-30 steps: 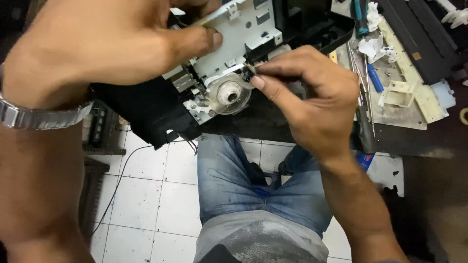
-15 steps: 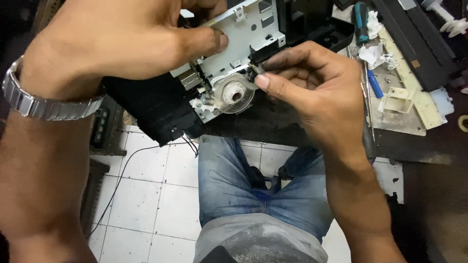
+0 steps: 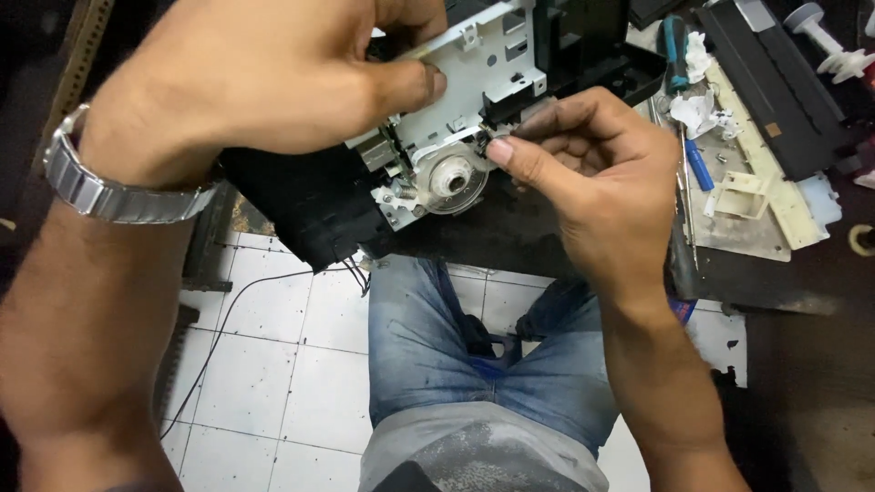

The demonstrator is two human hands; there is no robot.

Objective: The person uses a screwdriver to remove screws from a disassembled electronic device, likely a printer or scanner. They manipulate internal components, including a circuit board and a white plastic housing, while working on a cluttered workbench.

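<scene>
Left hand (image 3: 273,77) grips the top of a black device casing (image 3: 310,210) with a white metal frame (image 3: 474,82), thumb pressed on the frame. Right hand (image 3: 592,182) pinches a small part just beside the clear round gear (image 3: 453,178) at the frame's near edge. Right of it, blue-handled screwdriver (image 3: 697,164), crumpled tissue (image 3: 697,114), cream plastic panel (image 3: 775,205).

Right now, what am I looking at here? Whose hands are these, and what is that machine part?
The camera sits on a person's head and looks down at their own hands and lap. The left hand, with a metal wristwatch, steadies a black and white mechanism at the edge of a dark workbench. The right hand pinches a small part beside a clear round wheel. On the bench lie a blue screwdriver, crumpled tissue and a cream plastic piece.
</scene>
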